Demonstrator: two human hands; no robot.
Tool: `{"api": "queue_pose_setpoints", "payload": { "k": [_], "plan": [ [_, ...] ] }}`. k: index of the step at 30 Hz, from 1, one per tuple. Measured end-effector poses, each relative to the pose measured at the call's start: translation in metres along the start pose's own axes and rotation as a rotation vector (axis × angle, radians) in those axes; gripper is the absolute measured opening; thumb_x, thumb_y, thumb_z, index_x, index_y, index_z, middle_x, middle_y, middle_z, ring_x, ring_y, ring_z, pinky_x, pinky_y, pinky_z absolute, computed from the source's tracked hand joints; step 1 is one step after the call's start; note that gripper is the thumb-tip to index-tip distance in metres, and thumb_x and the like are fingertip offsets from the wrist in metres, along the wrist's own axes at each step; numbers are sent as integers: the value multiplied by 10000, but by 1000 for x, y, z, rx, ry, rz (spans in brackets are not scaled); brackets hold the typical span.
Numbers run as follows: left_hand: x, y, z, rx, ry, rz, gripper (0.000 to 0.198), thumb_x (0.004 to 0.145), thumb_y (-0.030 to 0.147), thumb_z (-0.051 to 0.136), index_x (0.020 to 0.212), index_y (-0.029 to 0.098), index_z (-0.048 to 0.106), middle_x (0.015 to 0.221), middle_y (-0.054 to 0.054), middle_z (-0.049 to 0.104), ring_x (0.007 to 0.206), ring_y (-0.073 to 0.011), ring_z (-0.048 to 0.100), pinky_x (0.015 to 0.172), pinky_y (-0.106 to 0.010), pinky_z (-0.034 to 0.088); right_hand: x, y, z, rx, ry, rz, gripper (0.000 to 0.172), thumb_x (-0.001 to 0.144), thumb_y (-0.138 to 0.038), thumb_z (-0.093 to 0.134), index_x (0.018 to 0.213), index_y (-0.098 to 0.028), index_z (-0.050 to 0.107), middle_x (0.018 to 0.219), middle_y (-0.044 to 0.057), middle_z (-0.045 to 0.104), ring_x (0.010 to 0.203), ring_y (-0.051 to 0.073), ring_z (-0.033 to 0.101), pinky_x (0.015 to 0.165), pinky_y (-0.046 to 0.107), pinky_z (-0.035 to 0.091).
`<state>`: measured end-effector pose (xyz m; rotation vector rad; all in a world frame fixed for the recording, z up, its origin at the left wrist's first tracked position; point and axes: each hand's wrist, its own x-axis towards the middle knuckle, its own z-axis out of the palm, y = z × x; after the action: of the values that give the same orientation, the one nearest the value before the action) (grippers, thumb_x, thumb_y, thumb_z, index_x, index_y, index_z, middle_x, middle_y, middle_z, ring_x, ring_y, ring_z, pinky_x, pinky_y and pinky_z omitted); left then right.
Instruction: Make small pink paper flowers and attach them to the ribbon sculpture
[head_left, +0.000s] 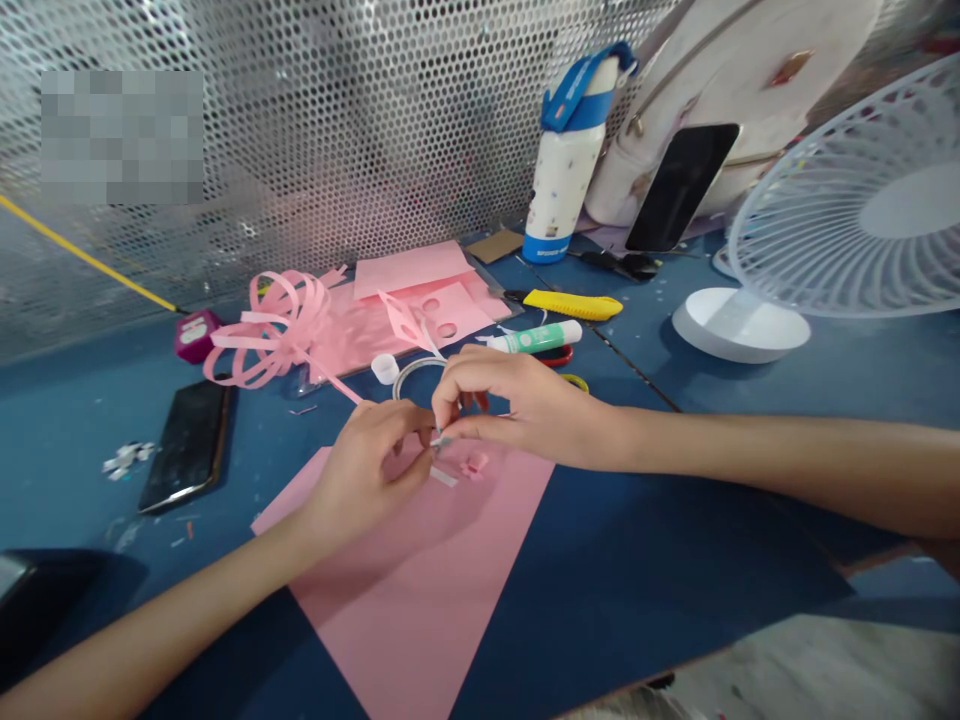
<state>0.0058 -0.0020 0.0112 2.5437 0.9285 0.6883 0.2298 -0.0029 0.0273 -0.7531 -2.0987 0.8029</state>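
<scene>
My left hand [367, 470] and my right hand [510, 405] meet over a pink paper sheet [420, 590] on the blue table. Both are closed in a pinch on a small pale paper piece [440, 440] held between their fingertips. A tiny folded pink paper bit [474, 464] lies on the sheet just below my right hand. A white strip [442, 477] lies beside it. A looped pink paper ribbon bow [274, 330] sits behind my left hand.
A black phone [187, 445] lies at left. Behind the hands are cut pink sheets [420, 300], a glue pen [536, 340], a yellow utility knife [574, 305], a tape ring [416, 375], a white bottle [566, 160], a bag with a phone [679, 185], and a white fan [847, 200].
</scene>
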Motion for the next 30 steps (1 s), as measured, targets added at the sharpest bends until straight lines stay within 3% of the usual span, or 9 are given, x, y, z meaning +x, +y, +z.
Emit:
{"api": "queue_pose_setpoints", "payload": {
  "k": [6,10,16,21,26,30],
  "plan": [
    [3,-5,5,-154,-166,220,544,892,-81,431,1185,273,723,1214,-62,766,1148,-208,695,972,-410,525,2,-1,-4,185,96,132,107,893,-135,666,821,-208,635,880,-5,685,751,119,567,696,272,445],
    [4,-8,8,-135,-179,290,405,959,-17,499,1085,264,761,1249,-82,751,1219,-221,664,998,-414,524,3,11,-3,206,112,125,65,879,-179,683,829,-175,641,874,1,681,799,122,590,708,265,433],
    [4,-12,5,-70,-164,295,181,988,110,601,1016,236,729,1213,-68,756,1143,-202,672,978,-378,492,3,16,-3,249,130,121,81,893,-205,686,839,-160,645,883,5,675,806,113,591,706,252,430],
    [6,-11,3,-148,-131,205,80,945,157,687,962,231,713,1044,-42,800,1039,-196,728,932,-365,524,1,18,-2,311,117,165,78,880,-206,697,843,-163,643,875,8,667,798,117,596,709,252,451],
    [3,-11,1,-380,-83,-65,136,900,117,683,968,225,730,909,-26,795,844,-169,753,823,-320,614,-4,23,4,508,70,231,99,877,-219,712,845,-162,638,828,-1,645,740,104,589,682,235,481],
    [1,-16,0,-609,-2,-193,131,860,123,724,949,213,759,922,-41,792,831,-183,768,775,-311,657,-6,28,9,644,31,279,145,887,-263,739,860,-155,647,797,-8,644,739,103,597,698,236,488]
  ]
}}
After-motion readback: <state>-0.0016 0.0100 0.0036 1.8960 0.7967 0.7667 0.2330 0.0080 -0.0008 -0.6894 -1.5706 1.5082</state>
